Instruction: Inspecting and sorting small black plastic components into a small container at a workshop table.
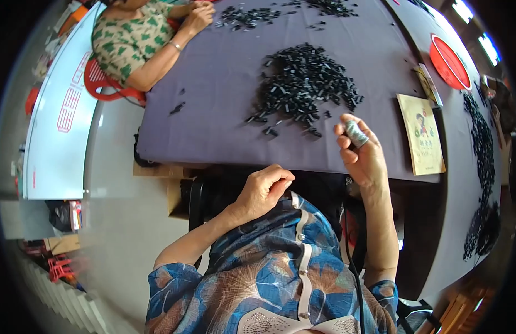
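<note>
My left hand (pixel 263 190) is held in front of my body, just off the table's near edge. Its fingers are curled with the thumb pressed to them; whatever they may pinch is too small to make out. Over the table edge, my right hand (pixel 365 153) is raised with its fingers bent inward. A grey-green wrap (pixel 356 134) covers one of its fingers. Anything held in that hand is hidden. Beyond it lies a heap of small black tube-like pieces (pixel 305 83), some with shiny faces, with a few strays toward my side.
The table has a grey-purple cloth (pixel 208 122). At right are a yellowish booklet (pixel 422 136), a small box (pixel 429 84) and a red basin (pixel 450 62). More black pieces (pixel 480 150) line the far right. A co-worker (pixel 135 44) sits at the left on a red chair (pixel 99 83).
</note>
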`<state>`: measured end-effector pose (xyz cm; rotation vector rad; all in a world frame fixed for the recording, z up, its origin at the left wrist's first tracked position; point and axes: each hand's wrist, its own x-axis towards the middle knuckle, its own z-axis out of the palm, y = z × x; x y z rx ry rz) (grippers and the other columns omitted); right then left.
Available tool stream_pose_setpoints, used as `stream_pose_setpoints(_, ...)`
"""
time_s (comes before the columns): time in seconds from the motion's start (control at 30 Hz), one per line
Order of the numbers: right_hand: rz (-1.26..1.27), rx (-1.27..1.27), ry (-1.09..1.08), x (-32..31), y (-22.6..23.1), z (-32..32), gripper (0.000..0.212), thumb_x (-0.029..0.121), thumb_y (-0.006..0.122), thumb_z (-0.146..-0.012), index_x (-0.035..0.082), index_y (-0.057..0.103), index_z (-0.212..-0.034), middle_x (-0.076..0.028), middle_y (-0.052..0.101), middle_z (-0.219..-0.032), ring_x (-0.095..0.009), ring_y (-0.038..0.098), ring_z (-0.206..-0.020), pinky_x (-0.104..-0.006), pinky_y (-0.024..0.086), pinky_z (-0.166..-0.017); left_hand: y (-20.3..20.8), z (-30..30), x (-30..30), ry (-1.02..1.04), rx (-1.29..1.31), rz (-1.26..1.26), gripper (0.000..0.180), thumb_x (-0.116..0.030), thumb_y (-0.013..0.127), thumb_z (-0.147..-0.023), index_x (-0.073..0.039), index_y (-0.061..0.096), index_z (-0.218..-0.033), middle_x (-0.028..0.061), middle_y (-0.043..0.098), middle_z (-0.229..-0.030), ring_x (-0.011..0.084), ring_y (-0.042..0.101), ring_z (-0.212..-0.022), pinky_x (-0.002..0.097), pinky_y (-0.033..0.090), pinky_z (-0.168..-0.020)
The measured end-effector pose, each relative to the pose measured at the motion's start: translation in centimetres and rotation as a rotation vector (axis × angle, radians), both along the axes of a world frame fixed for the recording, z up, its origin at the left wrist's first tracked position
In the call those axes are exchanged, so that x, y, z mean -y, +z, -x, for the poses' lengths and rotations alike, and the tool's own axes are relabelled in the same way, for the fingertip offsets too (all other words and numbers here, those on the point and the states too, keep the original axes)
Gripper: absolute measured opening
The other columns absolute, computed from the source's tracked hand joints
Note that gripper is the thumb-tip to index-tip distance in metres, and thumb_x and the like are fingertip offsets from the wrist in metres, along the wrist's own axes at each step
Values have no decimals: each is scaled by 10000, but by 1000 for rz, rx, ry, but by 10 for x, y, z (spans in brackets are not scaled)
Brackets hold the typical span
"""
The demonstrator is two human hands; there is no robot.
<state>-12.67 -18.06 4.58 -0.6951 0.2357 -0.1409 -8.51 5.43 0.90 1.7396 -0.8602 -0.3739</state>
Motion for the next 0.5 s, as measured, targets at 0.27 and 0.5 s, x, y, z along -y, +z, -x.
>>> stream_pose_setpoints(0.27,-14,-128,379,-96,9,-36,150,58,438,-948,44,559,-1035,-82,620,-900,-158,599,-741,-274,493,-622,-20,9,-31,-1,-71,-43,91,-75,587,-799,-29,617,-872,128,654,-820,281,646,-773,359,507,-692)
stream_pose_setpoints(0.5,107,-195,638,-187,8,-70,248,108,408,-955,-27,567,-1089,-133,619,-1033,-237,604,-942,-365,489,-867,-57,16,-35,154,-66,12,172,-136,575,-824,-26,639,-940,164,664,-874,301,642,-862,413,484,-753)
